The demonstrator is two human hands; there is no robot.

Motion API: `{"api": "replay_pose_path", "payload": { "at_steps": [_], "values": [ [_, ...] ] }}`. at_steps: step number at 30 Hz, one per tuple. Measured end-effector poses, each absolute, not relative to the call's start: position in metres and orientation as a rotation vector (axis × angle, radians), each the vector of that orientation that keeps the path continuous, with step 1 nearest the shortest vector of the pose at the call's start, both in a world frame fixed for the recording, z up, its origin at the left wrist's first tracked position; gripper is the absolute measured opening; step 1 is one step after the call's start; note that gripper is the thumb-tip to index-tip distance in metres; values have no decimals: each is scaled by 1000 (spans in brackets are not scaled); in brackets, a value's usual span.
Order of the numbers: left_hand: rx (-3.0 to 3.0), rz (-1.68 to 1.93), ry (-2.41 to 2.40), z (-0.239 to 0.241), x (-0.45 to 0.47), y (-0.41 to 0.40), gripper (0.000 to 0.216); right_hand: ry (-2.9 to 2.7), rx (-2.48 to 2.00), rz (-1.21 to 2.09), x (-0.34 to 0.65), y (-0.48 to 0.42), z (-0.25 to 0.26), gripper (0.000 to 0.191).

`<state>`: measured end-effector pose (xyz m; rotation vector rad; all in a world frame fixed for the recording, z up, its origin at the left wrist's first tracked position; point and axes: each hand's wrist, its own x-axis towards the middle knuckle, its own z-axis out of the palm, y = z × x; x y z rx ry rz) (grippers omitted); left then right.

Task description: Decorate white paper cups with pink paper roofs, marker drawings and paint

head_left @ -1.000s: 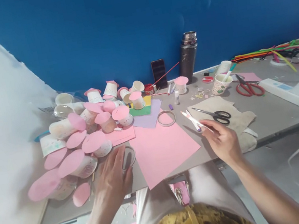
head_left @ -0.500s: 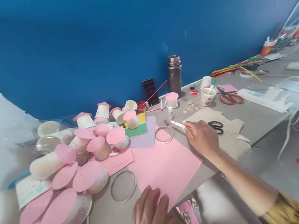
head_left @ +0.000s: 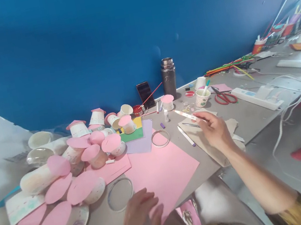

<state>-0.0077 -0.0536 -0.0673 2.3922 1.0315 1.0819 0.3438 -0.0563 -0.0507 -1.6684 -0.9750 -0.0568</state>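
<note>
My right hand (head_left: 214,129) is closed on a white marker (head_left: 185,115), which points left and away from me. This hand hovers over a beige cloth (head_left: 202,142) and covers the handles of black scissors, whose blade (head_left: 190,124) sticks out to its left. A second white marker with a purple tip (head_left: 186,136) lies on the table just left of the hand. My left hand (head_left: 142,220) lies open, fingers spread, on the near corner of a pink paper sheet (head_left: 161,165). A large clear ring (head_left: 120,194) lies just beyond the left hand.
Many paper cups with pink lids (head_left: 94,155) crowd the left of the grey table (head_left: 250,118). A smaller ring (head_left: 160,138), coloured sheets (head_left: 140,137), a steel flask (head_left: 168,77), a phone (head_left: 144,90), red scissors (head_left: 225,97), a cup of sticks (head_left: 202,97) and a power strip (head_left: 252,95) lie farther back.
My left hand left the large ring and came to the pink sheet's near corner. My right hand moved over the scissors; one of its markers now lies on the table. The view shifted.
</note>
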Motion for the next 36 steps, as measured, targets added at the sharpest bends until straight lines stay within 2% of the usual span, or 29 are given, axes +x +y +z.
{"api": "replay_pose_path", "payload": {
  "at_steps": [3,6,10,12,16,18,20,25,31,36],
  "values": [
    [2399,819,1058,-25,27,-47,27,-862,-1551,190,358,-69,-63,37],
    [2531,472,1032,9,85,-49,34,-785,-1500,242,357,-77,-83,41],
    [2719,33,916,31,158,-27,24,-745,-1470,288,349,-83,-97,44],
    [2637,-67,1198,34,183,4,30,-742,-1467,308,346,-85,-96,42],
    [2598,-45,1494,22,215,76,32,-751,-1448,335,343,-86,-91,38],
    [2561,-67,1552,10,225,100,39,-749,-1430,355,343,-87,-90,38],
    [2542,-74,1566,-4,228,115,37,-763,-1416,380,343,-87,-91,38],
    [2537,18,1540,-19,214,132,21,-810,-1412,425,343,-89,-93,38],
    [2506,135,1514,-24,214,141,36,-835,-1442,431,341,-89,-88,36],
    [2470,208,1500,-31,225,147,16,-864,-1463,435,341,-89,-88,35]
  ]
}}
